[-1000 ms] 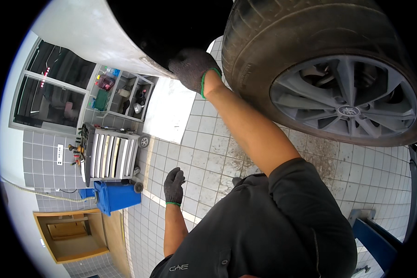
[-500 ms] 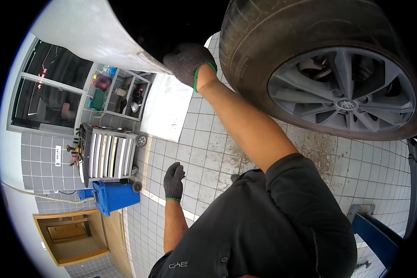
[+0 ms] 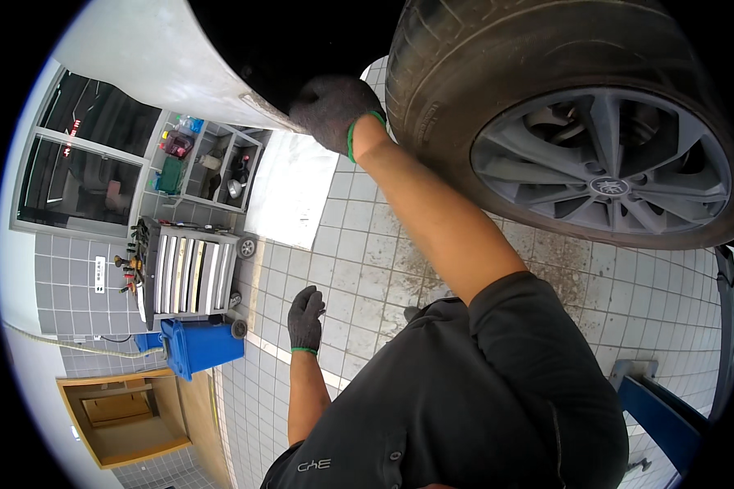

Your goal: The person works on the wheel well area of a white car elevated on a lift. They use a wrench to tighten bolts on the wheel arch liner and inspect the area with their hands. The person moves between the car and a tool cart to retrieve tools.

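My right hand [image 3: 334, 114], in a dark knit glove with a green cuff, reaches up to the lower edge of the pale car body panel [image 3: 171, 65], at the dark wheel arch. Its fingers are lost against the dark opening, so I cannot tell what they grip. Beside my right forearm, a black tyre [image 3: 436, 90] on a grey spoked alloy wheel [image 3: 538, 155] hangs above the floor. My left hand [image 3: 306, 319], gloved the same way, hangs low over the tiles with loosely bent fingers and nothing in it.
A drawered tool trolley [image 3: 192, 273] and a blue wheeled bin [image 3: 208, 346] stand at the left. Behind them are a metal shelf rack [image 3: 220, 163] and a wooden door frame [image 3: 122, 383]. Part of a blue lift [image 3: 661, 416] shows at lower right. Dirt marks the tiled floor [image 3: 367, 269].
My right hand has shifted slightly right and down along the panel edge. My left hand hangs in almost the same place.
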`<state>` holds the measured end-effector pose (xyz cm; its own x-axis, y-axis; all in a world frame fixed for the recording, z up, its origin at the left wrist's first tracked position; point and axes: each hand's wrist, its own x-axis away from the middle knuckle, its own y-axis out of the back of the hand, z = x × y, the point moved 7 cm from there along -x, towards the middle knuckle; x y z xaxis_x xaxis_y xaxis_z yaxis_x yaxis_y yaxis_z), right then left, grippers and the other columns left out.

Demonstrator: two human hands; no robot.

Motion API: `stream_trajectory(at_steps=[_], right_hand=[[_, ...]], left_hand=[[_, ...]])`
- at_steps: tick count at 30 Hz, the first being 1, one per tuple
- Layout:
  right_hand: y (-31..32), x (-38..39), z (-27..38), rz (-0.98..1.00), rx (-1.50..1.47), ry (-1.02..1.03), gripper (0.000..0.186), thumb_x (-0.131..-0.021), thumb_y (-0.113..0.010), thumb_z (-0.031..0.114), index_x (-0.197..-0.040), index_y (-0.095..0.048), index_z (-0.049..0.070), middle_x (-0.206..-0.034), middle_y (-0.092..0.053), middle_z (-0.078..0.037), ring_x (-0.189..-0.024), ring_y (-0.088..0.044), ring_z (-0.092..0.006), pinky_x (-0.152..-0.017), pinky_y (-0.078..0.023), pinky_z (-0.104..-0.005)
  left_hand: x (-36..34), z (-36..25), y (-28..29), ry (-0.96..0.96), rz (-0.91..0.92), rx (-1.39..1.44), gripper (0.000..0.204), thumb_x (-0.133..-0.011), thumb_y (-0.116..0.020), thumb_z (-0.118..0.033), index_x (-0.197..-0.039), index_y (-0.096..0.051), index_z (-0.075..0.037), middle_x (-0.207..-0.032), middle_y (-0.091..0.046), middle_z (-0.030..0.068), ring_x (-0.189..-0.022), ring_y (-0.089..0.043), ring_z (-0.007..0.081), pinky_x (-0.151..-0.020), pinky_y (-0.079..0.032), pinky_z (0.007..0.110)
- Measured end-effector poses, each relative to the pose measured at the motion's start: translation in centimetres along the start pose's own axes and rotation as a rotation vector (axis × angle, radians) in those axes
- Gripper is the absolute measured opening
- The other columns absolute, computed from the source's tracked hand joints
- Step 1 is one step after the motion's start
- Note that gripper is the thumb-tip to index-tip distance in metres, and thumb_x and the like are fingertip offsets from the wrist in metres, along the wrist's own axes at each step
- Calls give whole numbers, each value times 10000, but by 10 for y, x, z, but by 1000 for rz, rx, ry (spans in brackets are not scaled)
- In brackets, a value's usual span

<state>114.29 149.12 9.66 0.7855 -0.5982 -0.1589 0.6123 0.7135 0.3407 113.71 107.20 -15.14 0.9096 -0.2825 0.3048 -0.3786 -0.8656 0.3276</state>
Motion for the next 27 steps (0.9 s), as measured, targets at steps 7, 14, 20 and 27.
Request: stream_trajectory(at_steps=[7,14,20,27], right_hand=[[-9,-7,-5,-23,-97,8,390,-791,-636,373,-1021,-778,91,-1058,-753,-163,-971,-704,-359,-871,-557,-432],[-18,-19,-20,-90,-155,85,353,-800,-615,354,-943,-762,67,-995,-734,-205,-904,-686,-387,-824,-539,-429],[-28,-23,-28,-116,-174,216,340,-814,-614,344,-917,-749,49,-940,-725,-216,-845,-670,-395,-776,-521,-445],[-26,-9,-43,-130,-162,274,178,-901,-597,92,-1025,-723,72,-1007,-721,-123,-920,-696,-306,-802,-567,-403]], left_hand=[[2,-1,0,-1,-1,-18,452,-952,-716,-253,-1292,-628,31,-1107,-694,121,-900,-633,180,-807,-534,326],[-2,3,7,-2,-21,9,442,-947,-723,-250,-1280,-638,29,-1097,-699,115,-888,-636,180,-804,-535,327],[-3,8,6,0,-31,10,442,-946,-728,-258,-1279,-641,19,-1097,-696,108,-894,-634,177,-804,-534,324],[-6,-1,-5,-15,-15,1,437,-950,-724,-255,-1285,-641,15,-1115,-695,99,-930,-631,174,-829,-528,321]])
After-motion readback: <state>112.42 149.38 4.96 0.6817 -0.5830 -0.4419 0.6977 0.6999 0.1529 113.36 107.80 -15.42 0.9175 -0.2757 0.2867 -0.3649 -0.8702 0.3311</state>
